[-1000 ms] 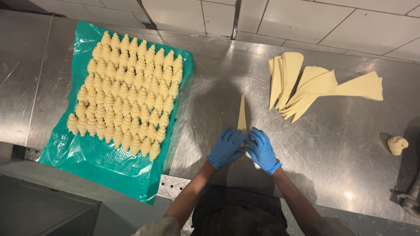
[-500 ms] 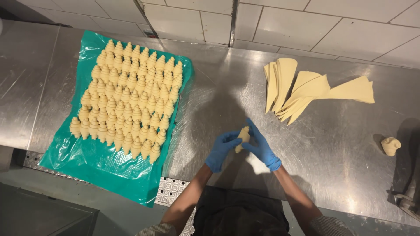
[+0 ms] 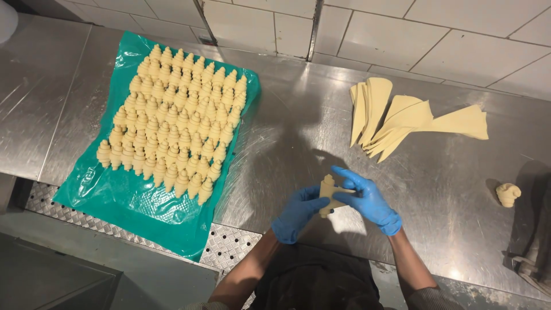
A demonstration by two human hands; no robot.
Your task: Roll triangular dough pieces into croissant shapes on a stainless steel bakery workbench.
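Both my hands wear blue gloves and hold one rolled piece of pale dough [image 3: 328, 190] just above the steel counter [image 3: 287, 132]. My left hand [image 3: 297, 213] grips it from the lower left. My right hand [image 3: 366, 199] closes on it from the right, fingers stretched over the roll. To the left, a green plastic sheet [image 3: 123, 198] carries several rows of shaped raw croissants [image 3: 172, 129]. Further back on the right lies a fanned pile of cut dough triangles [image 3: 402, 117].
A single small lump of dough [image 3: 508, 194] sits at the right on the counter. White wall tiles [image 3: 413, 34] run along the back. A perforated metal strip [image 3: 229, 244] edges the counter near me. A dark object [image 3: 531, 261] lies at the far right edge.
The long dough triangle that lay flat under my hands has been rolled up into a short roll, and both hands have lifted it off the counter.
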